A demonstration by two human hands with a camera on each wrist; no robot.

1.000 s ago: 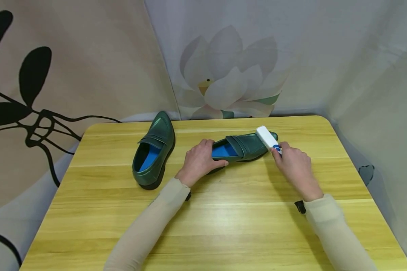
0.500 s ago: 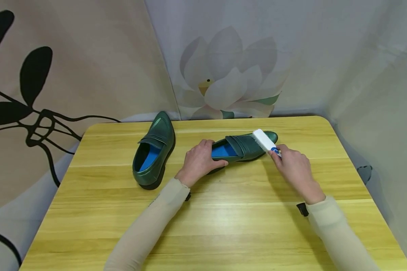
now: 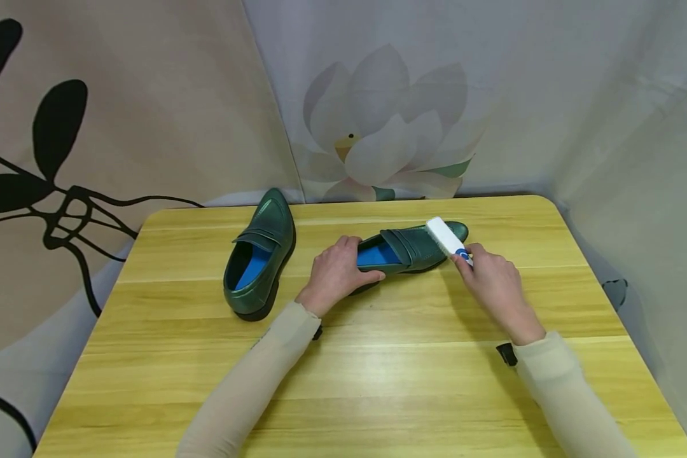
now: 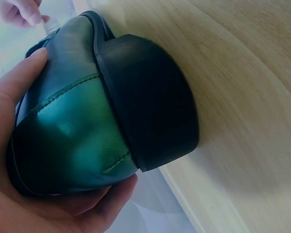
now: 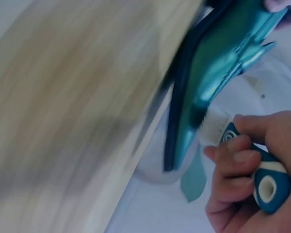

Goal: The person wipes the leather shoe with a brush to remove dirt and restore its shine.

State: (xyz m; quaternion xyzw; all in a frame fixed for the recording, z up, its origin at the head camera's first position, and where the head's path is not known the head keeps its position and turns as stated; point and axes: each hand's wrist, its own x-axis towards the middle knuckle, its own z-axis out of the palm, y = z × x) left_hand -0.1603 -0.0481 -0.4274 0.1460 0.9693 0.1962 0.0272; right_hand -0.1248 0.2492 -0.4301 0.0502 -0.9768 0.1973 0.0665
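Note:
A green loafer [image 3: 426, 247] with a blue insole lies toward the table's right half, its toe pointing right. My left hand [image 3: 338, 270] grips it around the heel; in the left wrist view the thumb lies along one side of the green heel [image 4: 75, 141] and fingers curl at the other. My right hand [image 3: 495, 286] holds a white brush [image 3: 448, 236] by its blue-and-white handle [image 5: 266, 179]. The bristles [image 5: 214, 125] touch the upper near the toe. The matching loafer [image 3: 260, 254] stands at the left, toe toward the back edge.
Both shoes are on a light wooden table [image 3: 378, 381]. A pale curtain [image 3: 423, 95] with a flower print hangs right behind the table's back edge, and dark leaf shapes [image 3: 60, 130] show at the left.
The brush has shifted a little left and down from near the toe tip onto the front upper, my right hand moving with it. My left hand and both shoes stay put.

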